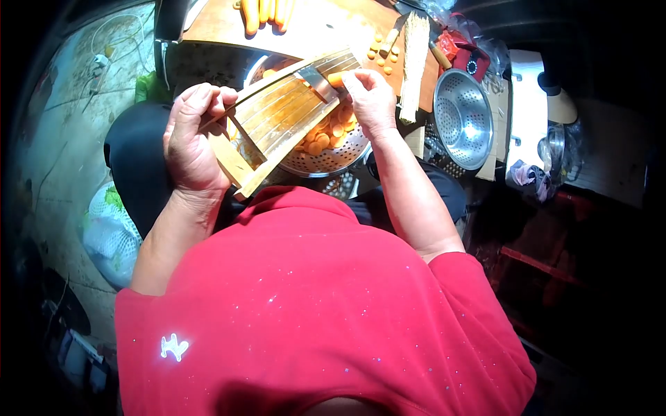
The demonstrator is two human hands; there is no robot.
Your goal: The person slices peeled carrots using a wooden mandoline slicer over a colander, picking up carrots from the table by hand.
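Observation:
A wooden mandoline slicer [277, 114] with a metal blade slants across a metal colander [322, 166]. My left hand [196, 135] is closed around the slicer's near left side. In my right hand [370, 100] a piece of carrot [337, 79] is pinched, close to the blade on the slicer's upper part. Beneath the slicer, carrot slices [326, 135] lie heaped in the colander. My right fingertips partly cover the carrot, so its full length is hidden.
Whole carrots [265, 14] lie on the wooden board [305, 31] at the back. Loose slices, a knife [394, 35] and a straw brush [415, 66] are to their right. Another colander [463, 118] stands at the right. A white basket [111, 236] sits on the floor at left.

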